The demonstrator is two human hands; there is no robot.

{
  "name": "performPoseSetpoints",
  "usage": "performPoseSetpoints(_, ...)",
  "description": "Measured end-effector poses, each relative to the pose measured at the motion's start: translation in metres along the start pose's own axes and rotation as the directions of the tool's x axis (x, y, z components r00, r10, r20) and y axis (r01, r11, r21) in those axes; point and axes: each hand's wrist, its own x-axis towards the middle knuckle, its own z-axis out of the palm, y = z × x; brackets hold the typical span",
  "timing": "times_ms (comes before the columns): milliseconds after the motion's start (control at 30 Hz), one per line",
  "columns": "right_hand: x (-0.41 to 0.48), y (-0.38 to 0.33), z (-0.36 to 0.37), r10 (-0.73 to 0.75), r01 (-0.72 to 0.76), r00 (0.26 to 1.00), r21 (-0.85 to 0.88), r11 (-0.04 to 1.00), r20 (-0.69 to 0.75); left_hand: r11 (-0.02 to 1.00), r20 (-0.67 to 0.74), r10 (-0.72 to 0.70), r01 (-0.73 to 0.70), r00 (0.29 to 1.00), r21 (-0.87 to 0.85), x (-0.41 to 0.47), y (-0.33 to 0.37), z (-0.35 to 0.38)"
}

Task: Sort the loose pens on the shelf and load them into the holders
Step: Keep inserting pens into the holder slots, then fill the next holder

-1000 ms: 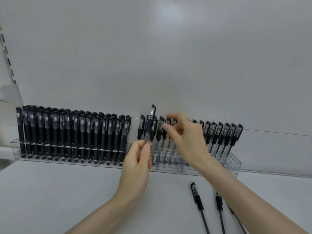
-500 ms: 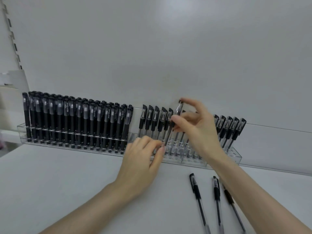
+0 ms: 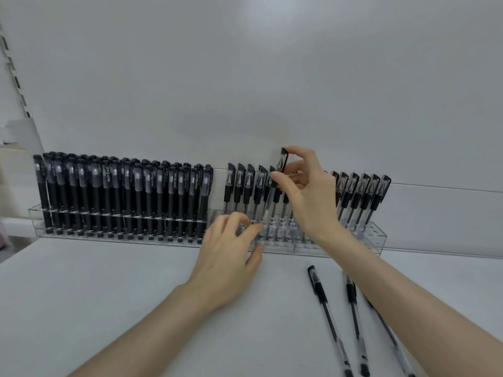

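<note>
Pens, black-capped, two kinds, logged from the head view, the only one I have. Left holder [image 3: 122, 235]: clear acrylic, filled along its whole length with upright black-barrelled pens [image 3: 138, 197]; I count this lot as done. Right holder [image 3: 378, 239]: same make, set end to end with the first, carrying clear-barrelled pens [image 3: 362, 197], those at its right end leaning. Its middle is partly hidden behind the hands, so I cannot count the free slots. Held pen [image 3: 282, 161]: clear barrel, black cap and grip, pinched at the cap between thumb and fingers of the right hand [image 3: 307, 191]. It stands taller than its neighbours, tip down among the middle slots; I judge it part-way seated. Left hand [image 3: 231, 257]: fingers curled at the right holder's front edge, by the foot of that pen. Whether it pinches the tip or only steadies the rack I cannot tell. Loose pens [image 3: 326, 317]: three, same clear kind, lying on the white shelf [image 3: 109, 295] in front of the right holder, caps toward it, the rightmost partly under the right forearm. Remaining, by my estimate: seat this one, then load those three.
</note>
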Motion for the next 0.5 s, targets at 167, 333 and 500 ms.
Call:
performPoseSetpoints(167, -0.0029, 0.0091, -0.0005, 0.036, -0.02, 0.993, -0.14, 0.99, 0.111, 0.993, 0.04, 0.049, -0.053, 0.998, 0.108, -0.0003, -0.001, -0.0024)
performPoseSetpoints(333, -0.001, 0.0075, 0.0001, 0.047, 0.0, 0.979, -0.232, 0.973, 0.199, 0.988, 0.063, 0.044, -0.053, 0.997, 0.148, 0.0005, -0.0009, -0.0039)
performPoseSetpoints(500, -0.002, 0.0066, -0.0002, 0.022, 0.038, 0.979, -0.293, 0.955, 0.201, 0.987, 0.07, 0.028, -0.039, 0.997, 0.155, -0.0003, 0.0032, -0.0047)
